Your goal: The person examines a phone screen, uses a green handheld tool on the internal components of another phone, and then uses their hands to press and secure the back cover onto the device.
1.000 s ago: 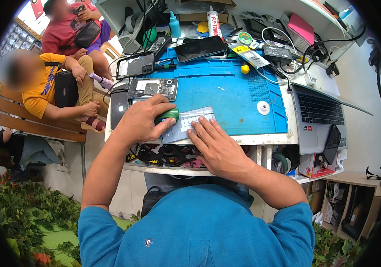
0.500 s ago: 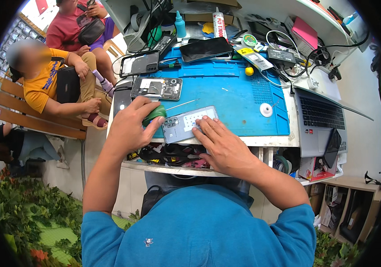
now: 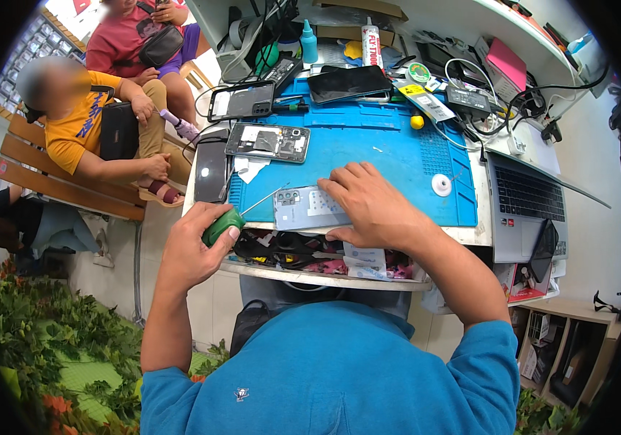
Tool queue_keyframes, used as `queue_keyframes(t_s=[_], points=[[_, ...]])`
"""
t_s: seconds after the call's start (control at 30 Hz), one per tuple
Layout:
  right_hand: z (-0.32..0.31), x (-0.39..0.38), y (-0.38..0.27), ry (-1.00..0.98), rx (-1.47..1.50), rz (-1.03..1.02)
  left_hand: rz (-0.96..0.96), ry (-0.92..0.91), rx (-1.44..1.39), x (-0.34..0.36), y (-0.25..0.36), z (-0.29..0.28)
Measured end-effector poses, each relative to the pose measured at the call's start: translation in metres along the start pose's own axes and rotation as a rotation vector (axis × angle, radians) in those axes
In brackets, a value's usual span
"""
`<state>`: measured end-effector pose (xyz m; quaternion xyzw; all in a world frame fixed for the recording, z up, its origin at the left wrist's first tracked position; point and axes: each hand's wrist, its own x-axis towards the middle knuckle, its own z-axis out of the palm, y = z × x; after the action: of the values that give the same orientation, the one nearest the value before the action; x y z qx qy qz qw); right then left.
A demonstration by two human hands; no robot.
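Observation:
My left hand (image 3: 193, 246) is closed round the bulbous green handle of a screwdriver (image 3: 225, 226). Its thin metal shaft points up and right, the tip close to the camera corner of a grey-blue smartphone (image 3: 296, 210). That phone lies back side up at the near edge of the blue work mat (image 3: 368, 148). Across its right end, my right hand (image 3: 375, 210) grips it, fingers over the top and thumb at the near edge; that end is hidden. Farther back lies an opened phone (image 3: 268, 142) with its inner parts bare, a scrap of white paper (image 3: 251, 168) beside it.
Below the bench edge, an open drawer (image 3: 325, 283) holds dark and pink items and white packets. A black phone (image 3: 346, 83), a glue tube (image 3: 371, 47) and cables crowd the back. A laptop (image 3: 531, 203) stands right. Two people (image 3: 82, 138) sit at left.
My left hand drew the screwdriver down and left, off the bench edge. My right hand went from lying flat on the phone to gripping its right end. White packets now show in the drawer.

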<state>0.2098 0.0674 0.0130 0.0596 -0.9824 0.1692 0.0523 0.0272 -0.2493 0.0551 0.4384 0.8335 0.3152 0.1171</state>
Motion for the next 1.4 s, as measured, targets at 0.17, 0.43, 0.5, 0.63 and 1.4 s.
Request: queue_keyframes(t_s=[0.17,0.43,0.5,0.63,1.4], points=[[-0.003,0.012,0.006,-0.031,0.109,0.029,0.009,-0.018,0.013,-0.007,-0.008,-0.005],[0.001,-0.007,-0.045,-0.083,0.058,0.399,-0.11,0.034,-0.012,-0.031,0.004,0.02],[0.011,-0.008,-0.046,-0.045,0.044,0.4,-0.082,0.085,0.054,-0.032,0.013,0.03],[0.015,-0.006,-0.048,-0.007,0.014,0.405,-0.055,0.133,0.09,-0.029,0.016,0.042],[0.005,-0.003,-0.046,-0.127,0.1,0.444,-0.026,0.147,0.14,-0.019,0.005,0.04]])
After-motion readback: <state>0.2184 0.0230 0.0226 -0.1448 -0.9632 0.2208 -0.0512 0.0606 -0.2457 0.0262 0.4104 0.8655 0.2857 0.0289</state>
